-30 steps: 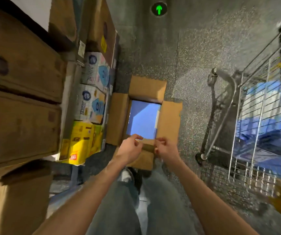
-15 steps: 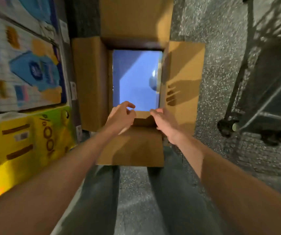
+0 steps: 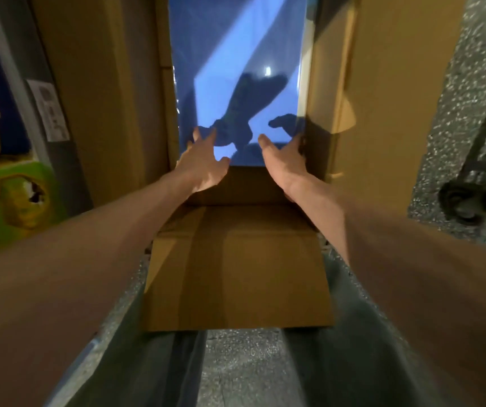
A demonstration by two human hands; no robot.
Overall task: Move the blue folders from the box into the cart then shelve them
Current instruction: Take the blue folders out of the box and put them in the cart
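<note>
Left hand (image 3: 203, 165), centre of frame, is spread wide with straight fingers, tips on or just over the near edge of the blue folders (image 3: 236, 48); it holds nothing. Right hand (image 3: 284, 163), just right of it, is also spread, thumb on the blue face, fingers at the stack's right edge against the box (image 3: 103, 83) wall; whether they have slipped down beside the stack I cannot tell. Step in hand, as I read it: getting a first hold on the folders to lift them out. The fit looks tight on both sides, so the near edge seems the best way in: hook the fingertips under a manageable bundle there, tip it up, then clamp from both sides. The covers look glossy and likely to slide apart, so a squared, level lift is safer. Containers, lower left to right: a green and yellow carton (image 3: 15, 195), torn on its face, contents unseen. The open cardboard box, flaps folded outward, has blue folders lying flat inside, depth of stack hidden. Only a cart wheel (image 3: 468, 198) shows at the right edge, its basket out of frame.
</note>
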